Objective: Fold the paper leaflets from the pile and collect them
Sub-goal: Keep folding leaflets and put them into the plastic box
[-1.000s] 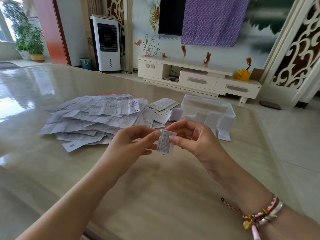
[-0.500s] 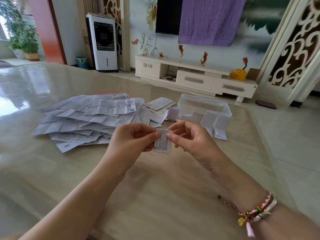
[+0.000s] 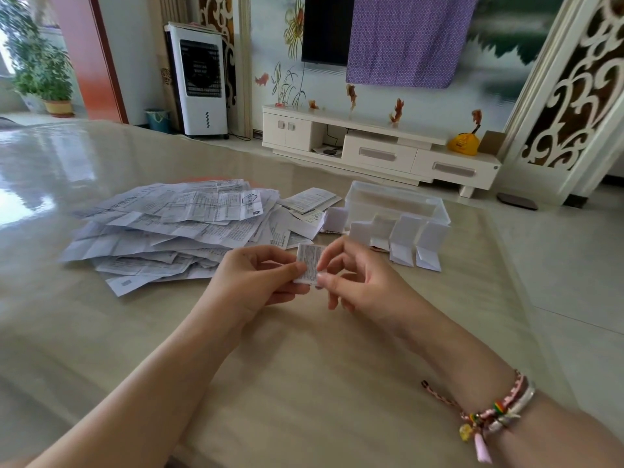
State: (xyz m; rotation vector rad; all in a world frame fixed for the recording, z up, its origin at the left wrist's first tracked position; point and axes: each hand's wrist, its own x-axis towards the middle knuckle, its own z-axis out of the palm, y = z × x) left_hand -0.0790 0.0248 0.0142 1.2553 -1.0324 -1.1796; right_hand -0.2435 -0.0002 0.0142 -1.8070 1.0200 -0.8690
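Both hands up above the table [image 3: 304, 383], mid-frame. Left hand [image 3: 250, 285] pinches the left edge of a small folded leaflet [image 3: 308, 263] w/ thumb + forefinger; right hand [image 3: 361, 282] pinches its right edge, other fingers loosely curled. Leaflet is upright, printed side facing the camera, clear of the tabletop. Pile of unfolded leaflets [image 3: 169, 228] lies spread on the table to the left, behind the left hand. Clear plastic box [image 3: 395, 204] sits further back on the right; 5 or so folded white leaflets [image 3: 401, 241] stand propped in front of it. Braided bracelets [image 3: 499, 413] on the right wrist.
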